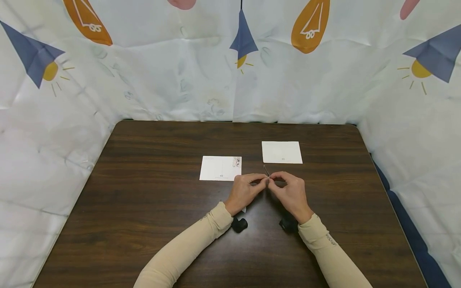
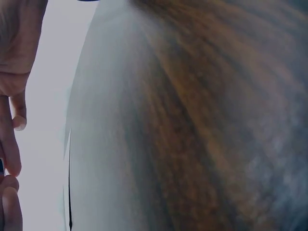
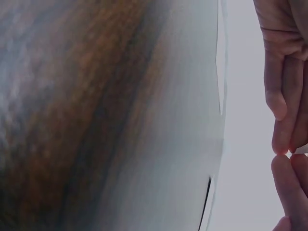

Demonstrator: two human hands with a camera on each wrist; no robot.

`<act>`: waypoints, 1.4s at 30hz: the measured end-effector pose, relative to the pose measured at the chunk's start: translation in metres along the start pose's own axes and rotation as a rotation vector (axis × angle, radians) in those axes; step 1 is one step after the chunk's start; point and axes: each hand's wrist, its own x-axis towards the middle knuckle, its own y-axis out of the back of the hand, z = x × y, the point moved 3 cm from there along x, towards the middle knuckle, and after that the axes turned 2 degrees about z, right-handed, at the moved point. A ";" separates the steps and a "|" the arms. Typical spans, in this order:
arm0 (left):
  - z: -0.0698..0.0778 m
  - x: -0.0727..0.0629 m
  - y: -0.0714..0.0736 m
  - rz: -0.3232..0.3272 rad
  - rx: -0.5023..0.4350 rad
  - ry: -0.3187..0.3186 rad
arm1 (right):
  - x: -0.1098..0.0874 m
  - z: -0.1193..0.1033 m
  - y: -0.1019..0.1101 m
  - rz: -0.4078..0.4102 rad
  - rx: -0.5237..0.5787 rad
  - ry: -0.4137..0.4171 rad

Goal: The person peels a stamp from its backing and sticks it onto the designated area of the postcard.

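Observation:
Both hands meet over the middle of the table, fingertips touching. Between thumb and fingers, my left hand [image 1: 245,191] pinches a small thin piece [image 1: 266,171], seen nearly edge-on as a dark sliver. My right hand [image 1: 291,193] pinches it from the other side. A white bit of the piece [image 3: 301,150] shows between the fingertips in the right wrist view; its kind I cannot tell. Just behind the left hand lies a white postcard [image 1: 216,169] with a stamp [image 1: 236,161] in its upper right corner. A second, unstamped postcard [image 1: 282,152] lies farther back, beyond the right hand.
A dark wood-grain table [image 1: 144,208] spreads under everything. A small pale corner of something [image 1: 244,209] peeks out beside the left wrist. Black wrist cameras [image 1: 239,225] hang below both wrists. A white patterned curtain [image 1: 201,80] encloses the table's back and sides.

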 end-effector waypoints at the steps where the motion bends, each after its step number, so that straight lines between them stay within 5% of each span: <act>1: 0.000 0.000 0.000 0.003 0.002 0.000 | 0.000 0.000 0.000 0.005 -0.006 0.001; 19: 0.002 0.002 -0.004 0.024 0.014 0.017 | 0.000 -0.005 -0.001 0.102 -0.027 0.011; 27: 0.001 0.002 -0.002 0.018 -0.046 0.093 | 0.002 -0.006 0.000 0.073 -0.013 0.020; 36: 0.002 0.000 -0.003 0.032 -0.089 0.109 | 0.001 -0.007 0.002 -0.007 -0.015 0.008; 42: 0.001 -0.001 -0.002 0.025 -0.126 0.173 | 0.001 -0.003 0.006 0.024 0.015 0.031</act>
